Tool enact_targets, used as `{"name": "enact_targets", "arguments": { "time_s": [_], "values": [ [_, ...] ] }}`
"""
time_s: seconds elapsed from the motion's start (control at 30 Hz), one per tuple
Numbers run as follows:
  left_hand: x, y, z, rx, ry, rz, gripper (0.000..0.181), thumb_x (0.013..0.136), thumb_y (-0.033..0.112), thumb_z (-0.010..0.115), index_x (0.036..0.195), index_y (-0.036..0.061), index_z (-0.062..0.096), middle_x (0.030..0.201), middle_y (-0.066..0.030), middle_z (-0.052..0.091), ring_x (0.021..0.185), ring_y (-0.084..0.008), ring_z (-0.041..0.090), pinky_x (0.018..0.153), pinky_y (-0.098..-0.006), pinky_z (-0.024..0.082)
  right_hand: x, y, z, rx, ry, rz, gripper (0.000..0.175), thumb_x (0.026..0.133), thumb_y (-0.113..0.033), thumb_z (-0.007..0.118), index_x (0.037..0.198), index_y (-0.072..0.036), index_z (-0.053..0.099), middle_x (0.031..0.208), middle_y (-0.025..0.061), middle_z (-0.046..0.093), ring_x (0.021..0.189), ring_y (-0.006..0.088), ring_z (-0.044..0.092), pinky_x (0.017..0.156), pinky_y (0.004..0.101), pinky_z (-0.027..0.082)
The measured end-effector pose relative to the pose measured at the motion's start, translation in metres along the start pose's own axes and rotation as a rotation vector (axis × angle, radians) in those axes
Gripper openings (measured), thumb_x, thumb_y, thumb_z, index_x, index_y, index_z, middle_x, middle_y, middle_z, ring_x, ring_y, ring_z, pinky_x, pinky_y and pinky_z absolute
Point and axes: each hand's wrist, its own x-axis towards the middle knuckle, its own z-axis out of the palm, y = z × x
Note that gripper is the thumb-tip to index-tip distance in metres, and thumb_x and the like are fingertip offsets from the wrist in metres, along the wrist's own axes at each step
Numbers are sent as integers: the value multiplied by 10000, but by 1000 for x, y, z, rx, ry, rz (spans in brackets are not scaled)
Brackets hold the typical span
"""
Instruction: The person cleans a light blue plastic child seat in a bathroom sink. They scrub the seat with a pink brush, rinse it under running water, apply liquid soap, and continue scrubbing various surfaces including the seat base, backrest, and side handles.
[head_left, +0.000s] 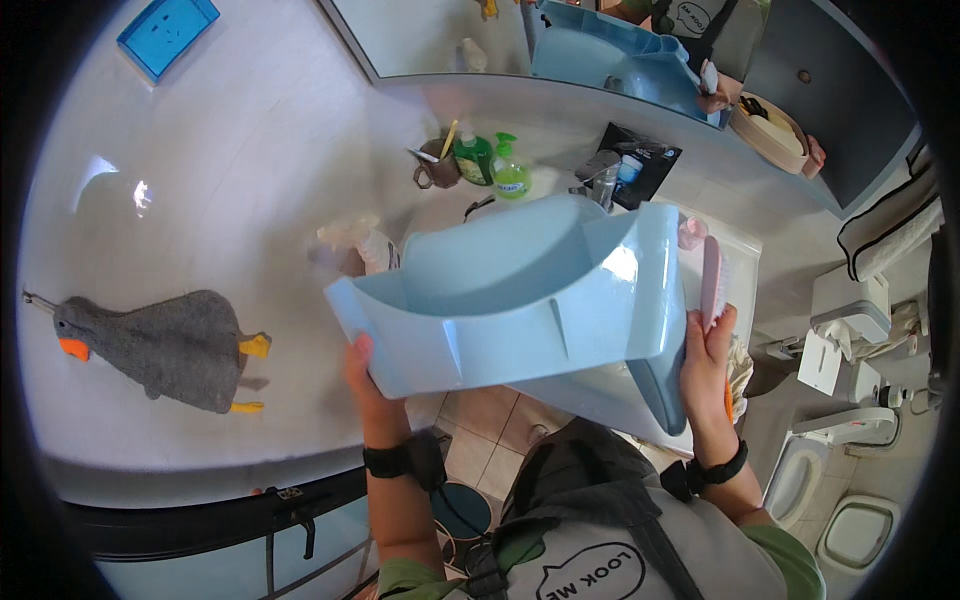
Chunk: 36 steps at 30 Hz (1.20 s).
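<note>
A light blue plastic basin (517, 330) is held tilted over the washbasin (739, 270), its open side partly facing me. My left hand (367, 371) grips its left end, fingers hidden behind the wall. At the other end, my right hand (709, 352) holds the basin's side and also a pink brush (711, 281), which stands bristles to the right, between thumb and fingers. The faucet (604, 184) shows just behind the basin's rim. A pink cup (692, 232) sits near the brush.
Behind stand a brown mug with toothbrushes (439, 165), a green bottle (473, 157), a green pump bottle (511, 169) and a black packet (630, 165). A mirror cabinet (555, 82) overhangs. A grey goose-shaped towel (157, 345) hangs left; a toilet (795, 472) is right.
</note>
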Motion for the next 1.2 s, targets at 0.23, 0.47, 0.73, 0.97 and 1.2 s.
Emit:
{"name": "enact_targets", "arguments": {
  "time_s": [0.23, 0.47, 0.73, 0.97, 1.2],
  "values": [
    [-14, -36, -32, 141, -88, 27, 586, 856, 368, 529, 1295, -7, 428, 1209, -138, 547, 1077, -246, 557, 938, -362, 447, -42, 1, -17, -205, 89, -78, 168, 970, -71, 441, 1116, -38, 366, 919, 30, 413, 842, 97, 388, 782, 231, 355],
    [37, -47, 24, -97, -114, -204, 449, 840, 339, 609, 1164, 39, 527, 1101, -65, 586, 1037, -179, 556, 927, -305, 418, -35, 9, -19, -295, 169, -18, 207, 957, -88, 482, 1115, -28, 363, 868, 68, 434, 803, 138, 428, 742, 279, 396],
    [94, -49, 58, 8, -181, -407, 489, 836, 379, 641, 1174, 43, 534, 1108, -55, 585, 1037, -188, 548, 920, -328, 412, -1, 10, -16, -121, 49, 136, 222, 973, -180, 469, 1077, -24, 349, 869, 89, 470, 797, 153, 444, 752, 301, 412],
    [142, -62, 66, 219, -201, -430, 564, 852, 393, 627, 1262, 27, 498, 1191, -71, 566, 1109, -198, 509, 976, -333, 363, -10, 3, -6, 117, 7, 387, 256, 986, -257, 458, 1103, -48, 367, 869, 40, 455, 713, 107, 422, 557, 275, 391],
    [3, -85, 54, 274, -42, -33, 542, 932, 424, 500, 1357, 101, 399, 1397, -43, 406, 1293, -158, 348, 1070, -369, 248, -14, -1, -21, 435, -16, 577, 295, 970, -226, 487, 1126, -39, 322, 894, 54, 427, 786, 116, 404, 671, 296, 418]
  ]
}}
